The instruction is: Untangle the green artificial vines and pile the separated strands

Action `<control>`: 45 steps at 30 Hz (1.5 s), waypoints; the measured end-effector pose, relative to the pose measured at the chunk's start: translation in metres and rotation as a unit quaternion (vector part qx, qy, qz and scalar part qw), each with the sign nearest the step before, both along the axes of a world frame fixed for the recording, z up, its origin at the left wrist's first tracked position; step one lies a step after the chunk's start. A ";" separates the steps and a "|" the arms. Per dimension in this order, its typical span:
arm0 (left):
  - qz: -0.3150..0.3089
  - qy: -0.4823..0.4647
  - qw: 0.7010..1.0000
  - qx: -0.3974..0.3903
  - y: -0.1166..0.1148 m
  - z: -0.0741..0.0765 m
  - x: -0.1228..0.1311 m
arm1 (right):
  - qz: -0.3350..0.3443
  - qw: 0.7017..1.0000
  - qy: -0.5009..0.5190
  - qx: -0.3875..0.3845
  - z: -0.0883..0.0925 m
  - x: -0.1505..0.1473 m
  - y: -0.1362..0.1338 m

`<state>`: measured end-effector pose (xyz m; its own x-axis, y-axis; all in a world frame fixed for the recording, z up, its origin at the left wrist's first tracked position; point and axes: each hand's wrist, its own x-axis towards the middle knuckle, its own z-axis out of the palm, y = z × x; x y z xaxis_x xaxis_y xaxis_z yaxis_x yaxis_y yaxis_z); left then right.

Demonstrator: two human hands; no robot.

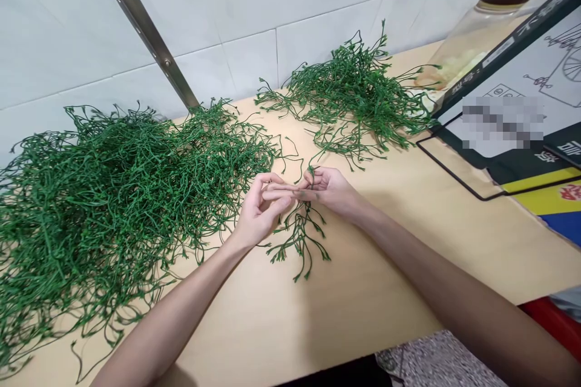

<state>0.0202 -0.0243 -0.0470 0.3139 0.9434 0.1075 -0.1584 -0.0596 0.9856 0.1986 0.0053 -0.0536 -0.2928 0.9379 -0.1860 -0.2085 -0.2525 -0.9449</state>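
My left hand and my right hand meet over the middle of the wooden table. Both pinch a green plastic plant sprig whose branched stems hang down below the fingers onto the tabletop. The fingers of both hands are curled together on its upper stem. A large heap of green plastic sprigs lies just left of my left hand. A smaller pile of the same sprigs lies beyond my right hand near the wall.
A white tiled wall backs the table, with a slanted metal bracket fixed to it. At the right stand a clear jar with a dark lid, a printed board on a black wire stand and coloured boxes.
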 end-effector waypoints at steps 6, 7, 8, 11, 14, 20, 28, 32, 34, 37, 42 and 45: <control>0.004 0.001 0.999 -0.050 0.001 0.001 0.000 | -0.045 0.998 -0.039 0.026 -0.004 -0.002 -0.003; 0.004 0.003 0.999 -0.051 0.002 0.001 0.000 | -0.049 0.997 -0.043 0.031 -0.004 -0.002 -0.003; 0.003 0.007 0.999 -0.050 0.001 0.001 0.000 | -0.053 0.997 -0.047 0.036 -0.004 -0.002 -0.003; -0.009 0.044 0.999 -0.030 0.000 -0.001 0.001 | -0.067 0.995 -0.049 0.048 -0.003 -0.003 -0.003; -0.008 0.072 0.997 -0.001 -0.001 -0.004 0.001 | -0.083 0.993 -0.056 0.062 -0.003 -0.003 -0.003; -0.012 0.204 0.976 0.074 0.011 0.001 -0.016 | -0.136 0.985 -0.073 0.073 -0.007 -0.001 0.000; 0.154 0.275 0.941 0.123 0.025 0.014 -0.025 | -0.161 0.981 -0.049 0.094 -0.003 0.003 -0.001; 0.164 0.216 0.956 0.108 0.008 0.027 -0.007 | -0.146 0.987 0.060 0.036 0.001 0.003 0.001; 0.142 0.238 0.957 0.088 -0.001 0.037 -0.002 | -0.144 0.985 0.091 0.015 0.004 0.004 0.003; -0.016 0.339 0.941 0.020 -0.005 0.051 -0.008 | -0.142 0.984 0.106 0.009 0.007 0.005 0.004; -0.158 0.449 0.879 -0.001 0.008 0.059 -0.036 | -0.121 0.989 0.088 0.011 0.006 0.004 0.004; 0.002 0.542 0.838 0.066 0.013 0.060 -0.045 | -0.110 0.989 0.093 0.019 0.005 0.004 0.004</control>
<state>-0.0248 -0.0111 0.0135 0.2913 0.9471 -0.1346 0.8261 -0.1781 0.5346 0.2028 0.0091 -0.0488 -0.1073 0.9880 -0.1114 -0.4258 -0.1469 -0.8928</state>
